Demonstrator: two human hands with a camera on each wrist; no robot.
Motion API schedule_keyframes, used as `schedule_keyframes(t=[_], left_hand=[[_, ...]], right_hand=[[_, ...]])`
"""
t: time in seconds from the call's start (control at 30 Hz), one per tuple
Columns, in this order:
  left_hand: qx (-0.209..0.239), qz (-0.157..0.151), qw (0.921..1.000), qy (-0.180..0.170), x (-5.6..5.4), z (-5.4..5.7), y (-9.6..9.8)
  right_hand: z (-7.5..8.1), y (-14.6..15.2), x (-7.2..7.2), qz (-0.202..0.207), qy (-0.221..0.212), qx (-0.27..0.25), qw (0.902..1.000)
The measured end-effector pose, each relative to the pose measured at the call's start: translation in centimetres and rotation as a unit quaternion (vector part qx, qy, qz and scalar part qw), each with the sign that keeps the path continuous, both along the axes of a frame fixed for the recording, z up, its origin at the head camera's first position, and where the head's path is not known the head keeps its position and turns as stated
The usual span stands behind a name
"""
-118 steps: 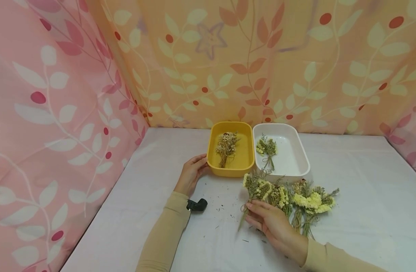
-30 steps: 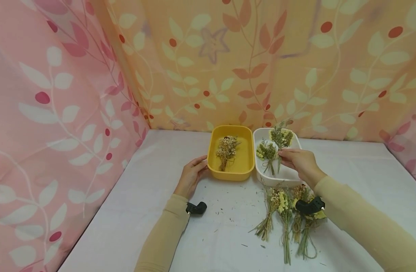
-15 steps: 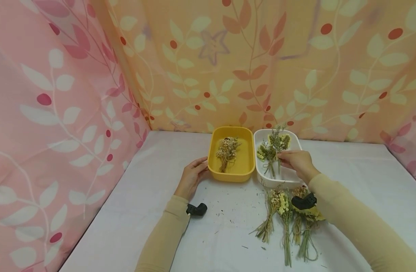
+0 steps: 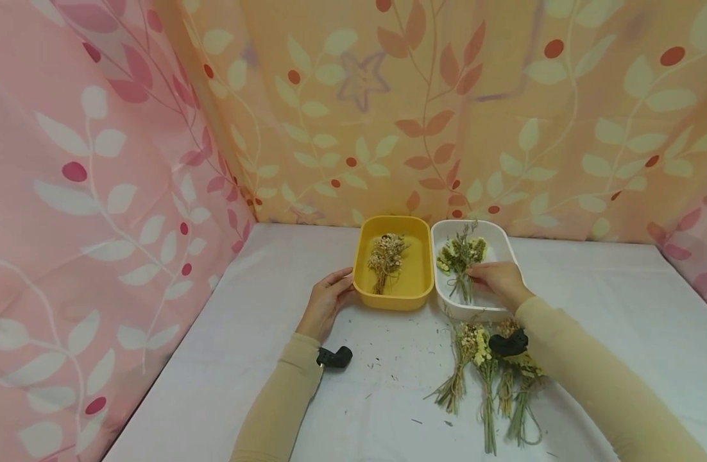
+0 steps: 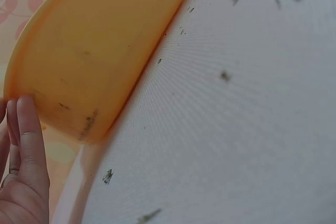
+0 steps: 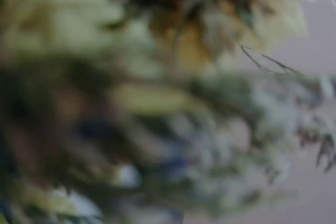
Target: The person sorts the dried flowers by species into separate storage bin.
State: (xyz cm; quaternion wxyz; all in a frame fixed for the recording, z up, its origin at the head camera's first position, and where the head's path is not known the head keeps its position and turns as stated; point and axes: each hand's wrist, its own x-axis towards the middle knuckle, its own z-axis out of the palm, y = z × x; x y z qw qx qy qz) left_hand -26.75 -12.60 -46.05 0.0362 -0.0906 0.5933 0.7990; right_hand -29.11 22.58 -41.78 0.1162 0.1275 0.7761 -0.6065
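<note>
At the left side of a yellow box (image 4: 392, 301), my left hand (image 4: 321, 307) touches the wall with its fingertips. The left wrist view shows these fingers (image 5: 30, 129) nearly straight against the box. My right hand (image 4: 500, 281) pinches the stems of a small dried flower bunch (image 4: 476, 247), low inside a white box (image 4: 500, 239). The held bunch overlaps another yellow-green bunch (image 4: 444, 262) lying there. A brownish dried bunch (image 4: 386, 256) lies in the yellow box. Blurred flowers (image 6: 220, 124) fill the right wrist view, which does not show the right hand.
Several tied dried bunches (image 4: 487, 378) lie in front of the white box, partly under the right wrist and its black camera (image 4: 508, 342). Small plant bits (image 4: 391, 366) are scattered over the white cloth. Patterned curtains (image 4: 330, 128) stand behind and at the left.
My right hand has carried the bunch from the table group into the white box, then lowered it and shifted slightly left beside the other bunch. My left hand stays at the yellow box.
</note>
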Motion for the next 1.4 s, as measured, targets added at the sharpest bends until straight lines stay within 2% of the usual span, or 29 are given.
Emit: schedule_keyframes(t=[0.43, 0.63, 0.7, 0.77, 0.87, 0.93, 1.07, 1.2, 1.4], left_hand=[[0.004, 0.006, 1.0, 0.001, -0.2, -0.2, 0.0], [0.003, 0.004, 1.0, 0.003, -0.1, -0.2, 0.0], [0.004, 0.003, 1.0, 0.004, -0.1, -0.2, 0.0], [0.004, 0.002, 1.0, 0.003, -0.1, -0.2, 0.0], [0.005, -0.001, 1.0, 0.004, -0.1, -0.1, -0.1], [0.005, -0.002, 1.0, 0.004, -0.2, 0.0, -0.1], [0.007, 0.001, 1.0, 0.003, -0.2, 0.1, -0.1], [0.008, 0.002, 1.0, 0.001, -0.1, 0.0, 0.0], [0.013, -0.002, 0.9999, 0.006, -0.1, -0.1, -0.1]], right_hand=[[-0.5, 0.3, -0.5, -0.01, -0.046, -0.046, 0.9978], [-0.4, 0.1, 0.0, 0.006, -0.019, -0.049, 0.9986], [-0.1, 0.1, 0.4, 0.016, 0.004, -0.031, 0.9994], [0.3, 0.3, 0.8, 0.027, 0.03, 0.025, 0.9989], [1.3, 0.8, 1.5, 0.036, 0.056, 0.097, 0.993], [2.0, 1.1, 2.0, 0.043, 0.064, 0.112, 0.9907], [3.4, 1.6, 3.4, 0.06, 0.067, 0.067, 0.9937], [4.2, 1.6, 5.8, 0.086, 0.07, 0.057, 0.9922], [4.6, 1.4, 9.4, 0.088, 0.072, 0.072, 0.9909]])
